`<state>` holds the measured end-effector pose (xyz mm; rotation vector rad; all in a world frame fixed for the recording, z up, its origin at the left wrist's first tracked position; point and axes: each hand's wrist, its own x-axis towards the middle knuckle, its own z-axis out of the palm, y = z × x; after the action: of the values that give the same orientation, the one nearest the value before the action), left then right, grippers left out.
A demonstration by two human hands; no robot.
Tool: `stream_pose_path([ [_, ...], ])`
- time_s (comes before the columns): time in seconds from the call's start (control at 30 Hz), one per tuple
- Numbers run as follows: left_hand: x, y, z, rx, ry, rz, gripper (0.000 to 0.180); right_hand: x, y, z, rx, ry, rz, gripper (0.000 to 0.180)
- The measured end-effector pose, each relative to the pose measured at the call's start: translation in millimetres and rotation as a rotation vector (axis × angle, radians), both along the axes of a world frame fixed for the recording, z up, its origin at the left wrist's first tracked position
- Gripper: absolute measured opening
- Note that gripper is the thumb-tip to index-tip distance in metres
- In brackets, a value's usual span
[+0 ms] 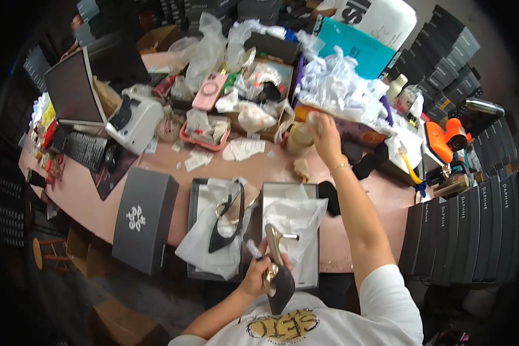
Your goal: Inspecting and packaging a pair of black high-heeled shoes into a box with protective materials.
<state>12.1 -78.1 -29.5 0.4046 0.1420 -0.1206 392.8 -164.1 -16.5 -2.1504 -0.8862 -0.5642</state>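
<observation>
Close to my body, my left hand (256, 279) grips a black high-heeled shoe (281, 291) with gold trim, its sole and heel turned upward. A small whitish piece (254, 249) sticks up by the fingers of that hand. My right hand (327, 141) is stretched far across the table, its fingers closed at a pale, rounded thing beside a yellowish jar (300, 139); what exactly they hold is too small to tell. The matching black shoe (227, 222) lies on white tissue paper in an open grey shoebox (197, 199). More tissue (294, 216) fills the other box half.
A closed grey shoebox (145, 219) stands left of the open one. Farther left are a monitor (72, 89), a keyboard (85, 150) and a white printer (135, 121). Crumpled paper (340, 78) heaps up at the back. Stacked shoeboxes (464, 242) line the right side.
</observation>
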Motion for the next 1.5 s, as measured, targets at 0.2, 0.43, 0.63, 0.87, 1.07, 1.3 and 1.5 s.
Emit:
stream_pose_path([
  [0.2, -7, -5, 17, 0.29, -0.076, 0.085, 0.081, 25, -3, 27, -0.073, 0.038, -0.145, 0.018],
  [0.43, -13, -12, 12, -0.017, 0.035, 0.035, 0.075, -201, -90, 101, 0.149, 0.758, 0.322, 0.012],
  [0.63, -8, -39, 10, -0.145, 0.078, -0.144, 0.076, -319, -120, 98, 0.111, 0.826, 0.266, 0.021],
  [0.87, -12, -50, 21, 0.002, 0.108, -0.186, 0.076, -329, -116, 80, 0.14, 0.642, 0.327, 0.02],
  [1.07, -22, -50, 16, 0.06, 0.243, -0.168, 0.072, -324, -100, 74, 0.045, 0.504, 0.248, 0.015],
  [1.3, -22, -50, 15, 0.076, 0.13, -0.187, 0.069, -326, -109, 80, -0.013, 0.51, 0.349, 0.011],
  [1.5, -20, -43, 14, 0.06, 0.17, -0.17, 0.067, -321, -104, 79, 0.033, 0.59, 0.4, 0.01],
])
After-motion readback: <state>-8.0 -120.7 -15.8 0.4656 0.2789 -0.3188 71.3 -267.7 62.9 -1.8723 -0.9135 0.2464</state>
